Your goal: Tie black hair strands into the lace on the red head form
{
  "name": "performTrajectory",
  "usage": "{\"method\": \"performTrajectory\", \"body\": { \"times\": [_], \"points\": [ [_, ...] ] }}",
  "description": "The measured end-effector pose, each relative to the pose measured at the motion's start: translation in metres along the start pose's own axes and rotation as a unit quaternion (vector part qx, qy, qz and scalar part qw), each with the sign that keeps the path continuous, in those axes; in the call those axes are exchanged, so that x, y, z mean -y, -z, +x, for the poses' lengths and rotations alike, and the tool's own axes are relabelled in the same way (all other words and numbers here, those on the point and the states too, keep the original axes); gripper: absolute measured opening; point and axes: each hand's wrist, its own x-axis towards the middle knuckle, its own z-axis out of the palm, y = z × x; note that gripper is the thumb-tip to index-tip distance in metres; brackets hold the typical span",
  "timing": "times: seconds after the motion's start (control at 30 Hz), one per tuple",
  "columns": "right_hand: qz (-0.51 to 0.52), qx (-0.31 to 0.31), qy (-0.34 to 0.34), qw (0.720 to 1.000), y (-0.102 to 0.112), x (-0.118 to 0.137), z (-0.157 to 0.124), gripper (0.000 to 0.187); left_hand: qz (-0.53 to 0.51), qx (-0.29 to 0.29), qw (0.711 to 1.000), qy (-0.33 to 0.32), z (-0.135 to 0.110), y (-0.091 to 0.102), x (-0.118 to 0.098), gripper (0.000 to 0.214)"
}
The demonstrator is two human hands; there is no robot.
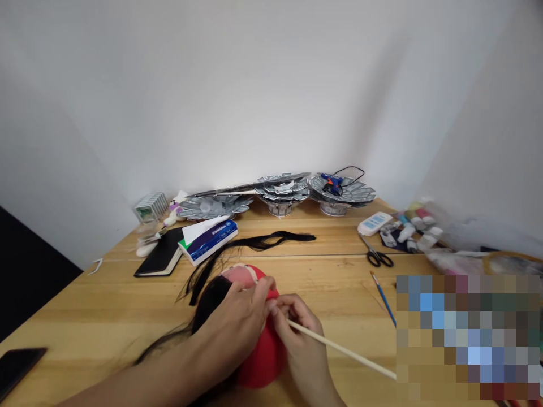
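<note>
My left hand (237, 308) grips a rounded red form (261, 362), a padded head shape with a pink patch (240, 277) on top. Long black hair (210, 302) is attached at its left side, with loose strands (263, 242) trailing across the wooden table (322, 271). My right hand (297, 333) pinches a thin pale wooden stick (343, 350), whose tip meets the red form by my left fingertips. The lower part of the form is partly hidden by my hands.
A black notebook (161, 252) and a tissue box (207, 242) lie at the back left, and a black phone (17, 367) at the near left. Scissors (375, 252), a blue paintbrush (384, 299), and paint bottles (407, 229) lie right. Silver disc-shaped crafts (282, 192) and a blue glue gun (331, 183) line the wall.
</note>
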Motion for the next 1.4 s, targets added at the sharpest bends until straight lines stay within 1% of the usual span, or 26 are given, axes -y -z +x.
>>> {"method": "performTrajectory", "body": {
  "times": [0.1, 0.2, 0.27, 0.37, 0.47, 0.6, 0.67, 0.77, 0.83, 0.93, 1.03, 1.07, 1.13, 1.27, 1.3, 1.4],
  "points": [
    [0.008, -0.01, -0.004, 1.0, 0.0, -0.006, 0.0, 0.021, -0.039, -0.019, 0.999, -0.005, -0.003, -0.002, 0.004, 0.025],
    [0.012, -0.015, -0.012, 1.0, 0.0, -0.005, -0.001, 0.021, -0.066, -0.031, 0.997, -0.027, -0.01, -0.003, 0.008, 0.037],
    [0.011, -0.011, -0.019, 1.0, 0.001, -0.001, -0.002, 0.02, -0.086, -0.042, 0.995, -0.035, -0.015, -0.004, 0.009, 0.04],
    [0.009, 0.002, -0.03, 1.0, 0.004, 0.004, -0.002, 0.02, -0.116, -0.058, 0.991, -0.027, -0.021, -0.007, 0.012, 0.036],
    [0.01, 0.006, -0.034, 0.999, 0.006, -0.001, -0.003, 0.024, -0.132, -0.083, 0.988, -0.003, -0.024, -0.008, 0.016, 0.036],
    [0.02, -0.011, -0.016, 1.0, 0.008, -0.014, -0.006, 0.032, -0.128, -0.142, 0.981, 0.043, -0.023, 0.001, 0.021, 0.036],
    [0.016, -0.023, -0.018, 0.999, 0.008, -0.015, -0.007, 0.035, -0.104, -0.165, 0.979, 0.056, -0.022, 0.006, 0.023, 0.033],
    [0.001, -0.047, -0.055, 0.997, 0.008, -0.007, -0.011, 0.037, -0.078, -0.2, 0.976, 0.038, -0.021, 0.007, 0.022, 0.041],
    [-0.006, -0.056, -0.08, 0.995, 0.007, 0.0, -0.012, 0.038, -0.084, -0.19, 0.978, 0.019, -0.021, 0.003, 0.02, 0.045],
    [-0.02, -0.059, -0.098, 0.993, 0.009, 0.006, -0.014, 0.041, -0.102, -0.152, 0.983, 0.004, -0.021, 0.001, 0.021, 0.038],
    [-0.035, -0.052, -0.104, 0.993, 0.011, 0.006, -0.014, 0.04, -0.133, -0.149, 0.98, 0.005, -0.023, 0.003, 0.024, 0.036],
    [-0.037, -0.05, -0.106, 0.992, 0.011, 0.007, -0.014, 0.039, -0.142, -0.141, 0.98, 0.003, -0.024, 0.004, 0.025, 0.037],
    [-0.033, -0.048, -0.114, 0.992, 0.011, 0.008, -0.014, 0.039, -0.148, -0.143, 0.979, -0.006, -0.025, 0.004, 0.025, 0.04],
    [-0.003, -0.058, -0.14, 0.988, 0.009, 0.012, -0.012, 0.042, -0.124, -0.148, 0.981, -0.022, -0.024, 0.003, 0.023, 0.044],
    [0.001, -0.059, -0.144, 0.988, 0.009, 0.013, -0.012, 0.043, -0.113, -0.142, 0.983, -0.03, -0.023, 0.004, 0.023, 0.045],
    [0.007, -0.055, -0.151, 0.987, 0.008, 0.014, -0.01, 0.044, -0.059, -0.137, 0.986, -0.075, -0.021, 0.008, 0.024, 0.049]
  ]
}}
